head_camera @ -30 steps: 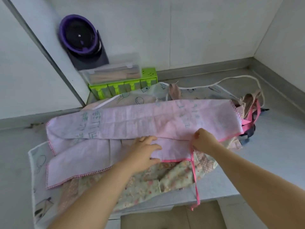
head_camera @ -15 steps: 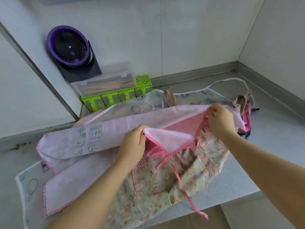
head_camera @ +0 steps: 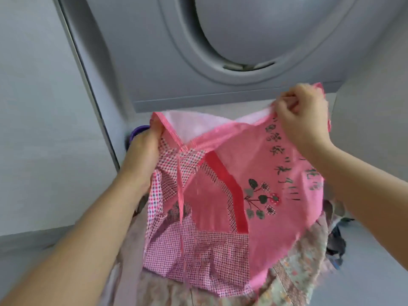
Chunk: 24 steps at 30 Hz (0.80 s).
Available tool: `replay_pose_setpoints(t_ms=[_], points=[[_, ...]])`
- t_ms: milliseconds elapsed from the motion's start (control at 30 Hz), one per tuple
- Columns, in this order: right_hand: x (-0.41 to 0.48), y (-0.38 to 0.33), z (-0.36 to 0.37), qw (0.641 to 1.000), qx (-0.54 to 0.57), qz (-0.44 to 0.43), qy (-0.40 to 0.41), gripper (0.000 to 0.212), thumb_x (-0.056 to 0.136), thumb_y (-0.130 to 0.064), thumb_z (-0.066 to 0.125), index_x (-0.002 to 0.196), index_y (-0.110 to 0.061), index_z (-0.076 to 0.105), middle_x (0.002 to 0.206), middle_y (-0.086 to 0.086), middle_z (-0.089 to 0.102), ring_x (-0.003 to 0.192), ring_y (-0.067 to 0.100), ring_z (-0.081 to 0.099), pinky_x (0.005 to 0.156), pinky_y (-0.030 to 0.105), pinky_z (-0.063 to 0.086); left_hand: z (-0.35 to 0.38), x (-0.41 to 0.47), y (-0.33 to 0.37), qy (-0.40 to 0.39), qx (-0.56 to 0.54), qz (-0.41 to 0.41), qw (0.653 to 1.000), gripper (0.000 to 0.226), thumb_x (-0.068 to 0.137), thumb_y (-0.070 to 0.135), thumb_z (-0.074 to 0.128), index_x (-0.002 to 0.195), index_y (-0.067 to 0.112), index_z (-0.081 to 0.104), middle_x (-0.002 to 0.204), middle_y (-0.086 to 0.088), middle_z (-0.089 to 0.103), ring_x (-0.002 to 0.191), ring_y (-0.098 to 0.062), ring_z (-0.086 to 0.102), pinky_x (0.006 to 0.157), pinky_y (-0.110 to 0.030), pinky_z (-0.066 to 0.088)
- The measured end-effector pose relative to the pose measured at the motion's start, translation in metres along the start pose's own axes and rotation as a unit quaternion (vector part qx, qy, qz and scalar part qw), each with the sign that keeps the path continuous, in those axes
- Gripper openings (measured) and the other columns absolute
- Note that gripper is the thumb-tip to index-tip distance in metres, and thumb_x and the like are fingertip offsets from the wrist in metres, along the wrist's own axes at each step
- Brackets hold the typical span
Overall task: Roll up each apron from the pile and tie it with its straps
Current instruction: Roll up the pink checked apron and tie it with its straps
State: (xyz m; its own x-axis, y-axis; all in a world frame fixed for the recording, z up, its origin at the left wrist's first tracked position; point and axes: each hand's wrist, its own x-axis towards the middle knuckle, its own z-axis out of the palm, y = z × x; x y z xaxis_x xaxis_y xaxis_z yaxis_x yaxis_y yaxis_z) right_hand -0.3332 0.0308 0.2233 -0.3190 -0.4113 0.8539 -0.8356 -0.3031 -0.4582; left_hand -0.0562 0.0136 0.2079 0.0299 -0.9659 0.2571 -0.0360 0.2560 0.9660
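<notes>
Pink apron (head_camera: 260,173) is up off the pile (head_camera: 167,292), hanging dead centre in my view, front side facing me. L hand (head_camera: 143,151) sits at 9 o'clock of it and grips the top hem corner. The fingertips are tucked behind the cloth, so I can't see them. R hand (head_camera: 302,115) is up at 1 o'clock, with thumb & fingers pinched tight on the other end of the top edge. The hem sags btwn the two grips, and the pale inside (head_camera: 192,124) shows at 12.

A thin strap (head_camera: 180,195) drops straight down from the seam near my L hand toward 6. The checked panel (head_camera: 198,250) fills the lower left, approx 7 to 8 o'clock, wrinkled. A red band (head_camera: 229,191) runs diagonally across the middle. The flower print (head_camera: 260,199) is just right of that band, w/ dark characters (head_camera: 278,155) above it toward 2.

The apron's bottom edge is touching or just above the pile, can't tell which. A floral apron (head_camera: 298,270) pokes out at 5 o'clock, and dark cloth (head_camera: 335,241) is bunched at 4, beside my R forearm. The grey counter (head_camera: 366,272) is past that.

A purple rim (head_camera: 138,131) peeks out behind my L knuckles at 10. A grey machine front w/ a round door (head_camera: 265,29) fills 12 o'clock.
</notes>
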Motion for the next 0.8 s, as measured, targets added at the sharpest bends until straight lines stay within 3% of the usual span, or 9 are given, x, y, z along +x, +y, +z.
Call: replay_pose_setpoints(t_ms=[33, 100, 200, 333, 467, 533, 600, 733, 800], points=[[0.003, -0.002, 0.005, 0.998, 0.041, -0.013, -0.035, 0.01, 0.082, -0.018, 0.053, 0.089, -0.013, 0.058, 0.091, 0.002, 0.056, 0.09, 0.018, 0.05, 0.08, 0.024, 0.039, -0.007, 0.017, -0.003, 0.007, -0.069, -0.053, 0.996, 0.044, 0.092, 0.052, 0.052, 0.09, 0.013, 0.072, 0.085, -0.005, 0.074, 0.078, -0.02, 0.071, 0.075, -0.03, 0.054], [-0.005, 0.006, 0.022, 0.959, 0.077, 0.02, -0.271, 0.038, 0.088, -0.019, 0.06, 0.124, -0.011, 0.052, 0.126, 0.006, 0.052, 0.112, 0.015, 0.051, 0.098, 0.027, 0.043, -0.022, 0.046, -0.027, 0.037, -0.109, -0.136, 0.984, 0.031, 0.098, 0.033, 0.05, 0.099, 0.007, 0.067, 0.079, -0.006, 0.071, 0.058, -0.014, 0.069, 0.052, -0.02, 0.054], [-0.048, 0.034, 0.045, 0.863, -0.076, 0.045, -0.497, 0.064, 0.086, -0.02, 0.064, 0.144, -0.024, 0.036, 0.156, 0.004, 0.023, 0.141, 0.025, 0.028, 0.114, 0.043, 0.027, -0.041, 0.055, -0.078, 0.084, -0.085, -0.222, 0.968, 0.033, 0.102, 0.02, 0.04, 0.12, -0.002, 0.057, 0.095, -0.007, 0.063, 0.062, -0.016, 0.065, 0.043, -0.017, 0.048], [-0.117, 0.038, 0.053, 0.855, -0.092, 0.075, -0.504, 0.04, 0.088, -0.018, 0.058, 0.127, -0.02, 0.057, 0.133, 0.007, 0.056, 0.118, 0.022, 0.054, 0.097, 0.034, 0.046, -0.055, 0.023, -0.133, 0.102, -0.146, -0.29, 0.94, 0.027, 0.101, 0.015, 0.041, 0.085, 0.003, 0.059, 0.054, -0.003, 0.067, 0.046, -0.013, 0.064, 0.047, -0.023, 0.053], [-0.171, 0.034, 0.06, 0.825, -0.161, 0.095, -0.533, 0.024, 0.088, -0.025, 0.053, 0.097, -0.012, 0.071, 0.088, 0.013, 0.07, 0.079, 0.025, 0.062, 0.069, 0.028, 0.046, -0.06, 0.014, -0.158, 0.149, -0.157, -0.319, 0.923, 0.027, 0.099, 0.004, 0.039, 0.079, 0.006, 0.057, 0.06, -0.01, 0.065, 0.056, -0.02, 0.063, 0.049, -0.028, 0.052], [-0.191, 0.04, 0.062, 0.757, -0.179, 0.109, -0.619, 0.034, 0.089, -0.033, 0.054, 0.098, -0.005, 0.071, 0.08, 0.013, 0.066, 0.075, 0.018, 0.055, 0.069, 0.025, 0.045, -0.06, 0.014, -0.165, 0.169, -0.15, -0.323, 0.919, 0.024, 0.098, 0.005, 0.044, 0.078, 0.006, 0.057, 0.07, -0.01, 0.062, 0.061, -0.02, 0.06, 0.056, -0.03, 0.052], [-0.218, 0.056, 0.068, 0.704, -0.198, 0.182, -0.657, 0.053, 0.088, -0.045, 0.056, 0.114, 0.001, 0.06, 0.09, 0.011, 0.06, 0.088, 0.022, 0.055, 0.077, 0.026, 0.044, -0.063, 0.014, -0.171, 0.197, -0.116, -0.318, 0.92, 0.018, 0.097, 0.008, 0.048, 0.084, 0.001, 0.059, 0.075, -0.008, 0.061, 0.063, -0.02, 0.058, 0.06, -0.031, 0.05], [-0.257, 0.078, 0.08, 0.713, -0.176, 0.373, -0.568, 0.121, 0.057, -0.069, 0.067, 0.146, -0.003, 0.017, 0.138, 0.021, 0.043, 0.128, 0.036, 0.043, 0.106, 0.039, 0.037, -0.081, 0.022, -0.186, 0.248, 0.035, -0.294, 0.922, 0.015, 0.096, 0.009, 0.046, 0.103, 0.009, 0.06, 0.078, -0.008, 0.06, 0.065, -0.02, 0.056, 0.056, -0.028, 0.043], [-0.27, 0.083, 0.089, 0.728, -0.189, 0.379, -0.539, 0.111, 0.067, -0.062, 0.07, 0.145, -0.003, 0.018, 0.139, 0.022, 0.044, 0.128, 0.037, 0.044, 0.105, 0.042, 0.037, -0.098, 0.023, -0.198, 0.244, 0.139, -0.296, 0.913, 0.027, 0.098, 0.009, 0.04, 0.111, -0.001, 0.061, 0.103, -0.02, 0.065, 0.089, -0.03, 0.062, 0.067, -0.03, 0.044]])
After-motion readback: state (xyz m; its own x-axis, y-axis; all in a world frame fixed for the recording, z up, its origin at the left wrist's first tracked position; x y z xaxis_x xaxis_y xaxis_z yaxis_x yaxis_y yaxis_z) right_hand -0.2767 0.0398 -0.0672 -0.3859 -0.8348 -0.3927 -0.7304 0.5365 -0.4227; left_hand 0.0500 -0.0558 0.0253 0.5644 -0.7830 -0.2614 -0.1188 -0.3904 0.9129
